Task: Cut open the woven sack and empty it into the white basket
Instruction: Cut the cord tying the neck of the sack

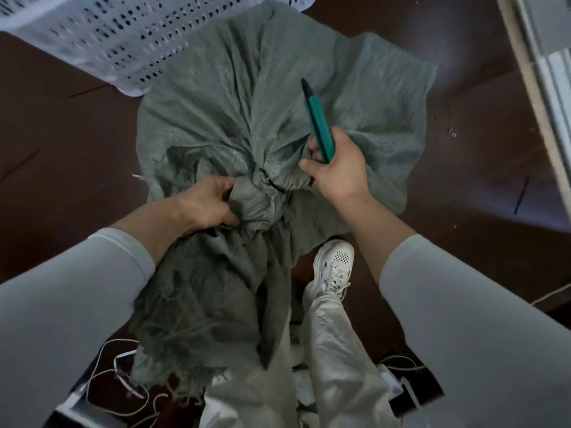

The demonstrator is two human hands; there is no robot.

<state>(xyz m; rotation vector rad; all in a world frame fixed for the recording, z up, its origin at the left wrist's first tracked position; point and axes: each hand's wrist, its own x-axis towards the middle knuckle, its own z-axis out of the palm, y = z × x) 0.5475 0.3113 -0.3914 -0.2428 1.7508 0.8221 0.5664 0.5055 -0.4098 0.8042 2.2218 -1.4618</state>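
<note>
A grey-green woven sack stands on the dark floor, its neck bunched and tied at a knot. The frayed top of the sack hangs toward me below the knot. My left hand grips the gathered neck just left of the knot. My right hand holds a green utility knife and also pinches sack fabric right of the knot; the knife's black tip points away from me over the sack. The white perforated basket stands behind the sack at the upper left.
My white shoe and light trouser leg stand right beside the sack's base. White cords and flat white items lie on the floor near my feet. A pale frame or shelf edge runs along the right side.
</note>
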